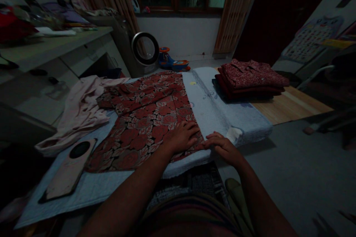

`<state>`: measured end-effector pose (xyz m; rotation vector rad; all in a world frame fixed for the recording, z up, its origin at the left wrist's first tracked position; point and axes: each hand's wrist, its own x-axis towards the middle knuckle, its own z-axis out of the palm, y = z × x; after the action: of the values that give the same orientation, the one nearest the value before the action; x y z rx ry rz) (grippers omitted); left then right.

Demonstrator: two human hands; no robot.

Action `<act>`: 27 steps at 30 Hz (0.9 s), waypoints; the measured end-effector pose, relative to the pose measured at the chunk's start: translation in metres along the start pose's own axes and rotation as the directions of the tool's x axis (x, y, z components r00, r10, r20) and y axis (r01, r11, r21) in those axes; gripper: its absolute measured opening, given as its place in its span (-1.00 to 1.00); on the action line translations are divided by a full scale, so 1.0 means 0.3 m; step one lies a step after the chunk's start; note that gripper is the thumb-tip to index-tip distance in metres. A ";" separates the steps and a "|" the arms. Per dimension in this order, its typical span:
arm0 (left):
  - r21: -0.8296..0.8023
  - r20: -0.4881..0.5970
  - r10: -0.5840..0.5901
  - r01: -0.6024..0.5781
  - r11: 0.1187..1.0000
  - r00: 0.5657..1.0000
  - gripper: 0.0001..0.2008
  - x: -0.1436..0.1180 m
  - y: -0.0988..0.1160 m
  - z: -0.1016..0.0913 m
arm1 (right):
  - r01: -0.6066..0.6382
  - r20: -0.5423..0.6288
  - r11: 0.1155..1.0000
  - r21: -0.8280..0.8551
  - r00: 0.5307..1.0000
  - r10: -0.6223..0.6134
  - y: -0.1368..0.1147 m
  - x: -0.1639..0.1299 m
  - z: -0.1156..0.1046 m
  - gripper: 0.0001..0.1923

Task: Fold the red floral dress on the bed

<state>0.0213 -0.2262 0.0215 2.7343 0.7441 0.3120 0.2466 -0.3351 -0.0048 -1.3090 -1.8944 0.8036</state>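
Note:
A red floral garment (144, 118) lies spread flat on a pale blue towel (217, 111) that covers a low surface. My left hand (182, 136) rests palm down on the garment's near right corner, fingers slightly apart. My right hand (222, 146) lies just beside it, fingers at the garment's edge where it meets the towel; whether it pinches the cloth I cannot tell. A stack of folded red garments (250, 77) sits at the far right end of the towel.
A pale pink cloth (80, 111) is bunched at the left. A flat pinkish board with a dark round hole (69, 168) lies at the near left. A wooden board (289, 105) shows on the right, a washing machine (144, 50) and toy behind, shelves at left.

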 end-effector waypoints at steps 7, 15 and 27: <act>-0.003 -0.013 0.017 -0.017 1.000 1.000 -0.57 -0.003 -0.006 0.008 | -0.012 0.013 0.999 0.051 1.000 0.011 -0.004 -0.005 -0.010 -0.71; -0.002 -0.022 0.019 -0.019 1.000 1.000 -0.59 -0.002 -0.006 0.011 | -0.008 -0.047 0.991 0.135 0.999 0.014 -0.018 -0.005 -0.013 -0.74; -0.012 -0.003 0.005 -0.005 1.000 1.000 -0.58 -0.004 0.004 -0.003 | -0.008 -0.020 0.998 -0.067 1.000 0.007 -0.008 -0.008 0.018 -0.54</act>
<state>0.0207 -0.2277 0.0225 2.7252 0.7345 0.3210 0.2416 -0.3387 -0.0064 -1.3607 -1.9165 0.7333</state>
